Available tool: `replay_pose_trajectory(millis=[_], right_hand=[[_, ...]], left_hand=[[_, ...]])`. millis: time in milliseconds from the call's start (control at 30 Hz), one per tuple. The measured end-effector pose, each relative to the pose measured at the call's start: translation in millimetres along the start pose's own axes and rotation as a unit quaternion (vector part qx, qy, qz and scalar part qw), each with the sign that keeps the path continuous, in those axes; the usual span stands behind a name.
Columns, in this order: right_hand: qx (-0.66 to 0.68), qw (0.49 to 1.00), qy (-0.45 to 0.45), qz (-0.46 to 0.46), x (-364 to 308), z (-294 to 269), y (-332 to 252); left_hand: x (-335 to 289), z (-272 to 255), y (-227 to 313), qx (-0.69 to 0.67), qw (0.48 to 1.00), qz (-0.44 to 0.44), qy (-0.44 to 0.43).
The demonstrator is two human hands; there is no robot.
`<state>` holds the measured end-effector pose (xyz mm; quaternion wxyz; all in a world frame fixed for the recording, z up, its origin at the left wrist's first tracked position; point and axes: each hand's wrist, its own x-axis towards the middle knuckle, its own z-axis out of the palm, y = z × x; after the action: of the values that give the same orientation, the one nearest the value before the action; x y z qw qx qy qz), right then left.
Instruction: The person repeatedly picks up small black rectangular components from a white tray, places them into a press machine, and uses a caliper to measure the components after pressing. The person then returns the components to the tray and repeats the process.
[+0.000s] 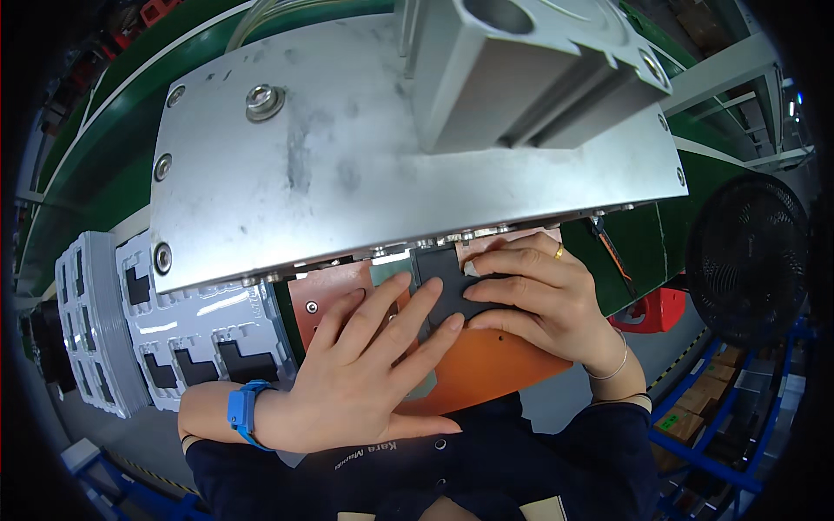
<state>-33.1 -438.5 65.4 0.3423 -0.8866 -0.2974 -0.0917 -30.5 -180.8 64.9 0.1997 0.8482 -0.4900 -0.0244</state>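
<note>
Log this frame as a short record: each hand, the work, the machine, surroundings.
left hand: fingers spread, fingertips at the dark grey piece; blue wristband
right hand: fingers bent, fingertips at the same piece; grip unclear
work: dark grey piece below the machine's front edge, orange panel nearer the person
machine: silver metal block beyond the hands
left side: white trays, some pockets holding dark pieces
right side: black fan

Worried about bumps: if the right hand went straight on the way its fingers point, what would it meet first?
Moving left over the dark block, probably the left hand, whose fingertips lie just ahead. Depth is unclear, so the right hand might pass over them.
</note>
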Motion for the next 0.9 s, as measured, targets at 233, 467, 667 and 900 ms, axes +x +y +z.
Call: replay_pose_trajectory(millis=[233, 467, 667, 900], right_hand=[[0.004, 1.0, -0.01, 0.021, 2.3, -1.2, -2.6], [0.012, 0.999, -0.016, 0.03, 3.5, -2.1, -4.2], [0.012, 0.999, -0.011, 0.032, 2.5, -1.3, -2.8], [0.002, 1.0, -0.009, 0.024, 5.2, -2.4, -4.4]], left_hand=[[1.1, -0.1, 0.3, 0.006, 1.0, -0.006, -0.001], [1.5, -0.6, 1.0, 0.01, 1.0, -0.01, -0.001], [2.1, -0.1, 0.7, 0.02, 1.0, -0.006, 0.004], [4.3, -1.9, 0.4, 0.033, 0.999, -0.002, 0.014]])
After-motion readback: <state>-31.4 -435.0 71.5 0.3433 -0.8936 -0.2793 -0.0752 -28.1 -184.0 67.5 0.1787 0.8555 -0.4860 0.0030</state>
